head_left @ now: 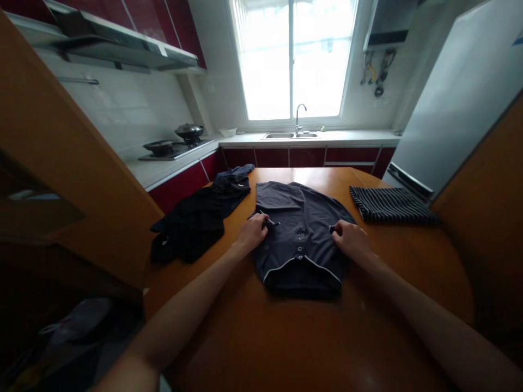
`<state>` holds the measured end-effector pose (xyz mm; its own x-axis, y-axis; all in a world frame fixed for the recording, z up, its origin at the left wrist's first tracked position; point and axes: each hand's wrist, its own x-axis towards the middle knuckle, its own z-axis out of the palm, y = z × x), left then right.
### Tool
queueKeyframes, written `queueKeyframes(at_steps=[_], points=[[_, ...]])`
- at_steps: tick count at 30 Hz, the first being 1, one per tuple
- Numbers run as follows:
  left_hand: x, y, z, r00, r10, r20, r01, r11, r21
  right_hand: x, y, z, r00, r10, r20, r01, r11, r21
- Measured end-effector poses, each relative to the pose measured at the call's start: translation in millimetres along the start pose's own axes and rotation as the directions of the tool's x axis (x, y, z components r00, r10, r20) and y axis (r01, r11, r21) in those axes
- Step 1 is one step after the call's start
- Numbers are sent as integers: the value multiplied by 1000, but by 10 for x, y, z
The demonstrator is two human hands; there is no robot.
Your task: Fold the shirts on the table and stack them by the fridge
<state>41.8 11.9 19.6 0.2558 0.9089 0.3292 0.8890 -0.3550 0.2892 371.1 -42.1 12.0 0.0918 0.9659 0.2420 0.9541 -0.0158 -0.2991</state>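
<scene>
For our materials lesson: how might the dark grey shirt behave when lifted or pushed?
The shirt probably droops, since its cloth shows creases. It seems light, lying nearly flat. Pushed, it may slide or bunch on the glossy table.

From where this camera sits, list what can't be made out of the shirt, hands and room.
Head view: the underside of the grey shirt, hidden by its upper layer.
Head view: the palms of the left hand and right hand, hidden by their backs.
Head view: pale marks on the black clothes, too small to read.
Head view: outdoors beyond the window, lost in glare.
Head view: part of the refrigerator, cut off by the right edge.
</scene>
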Motion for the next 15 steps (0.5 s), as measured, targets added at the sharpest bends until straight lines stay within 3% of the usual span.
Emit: queueKeyframes(at_steps=[2,4,7,9,12,15], points=[[26,-118,-155,998,-57,20,56,997,46,30,81,-104,997,82,-13,-82,996,29],[40,-265,-335,981,-161,108,143,977,158,52,190,-223,989,143,-31,-143,990,20],[33,-482,-567,905,-320,279,229,922,313,63,395,-390,979,204,-30,-205,977,-60],[19,-585,-649,866,-350,357,229,913,339,72,543,-468,974,226,1,-225,968,-114],[0,-641,-647,854,-329,403,196,921,336,109,766,-518,961,257,97,-239,956,-168],[-22,-611,-576,902,-84,423,2,981,192,160,987,-496,942,287,174,-250,946,-207]])
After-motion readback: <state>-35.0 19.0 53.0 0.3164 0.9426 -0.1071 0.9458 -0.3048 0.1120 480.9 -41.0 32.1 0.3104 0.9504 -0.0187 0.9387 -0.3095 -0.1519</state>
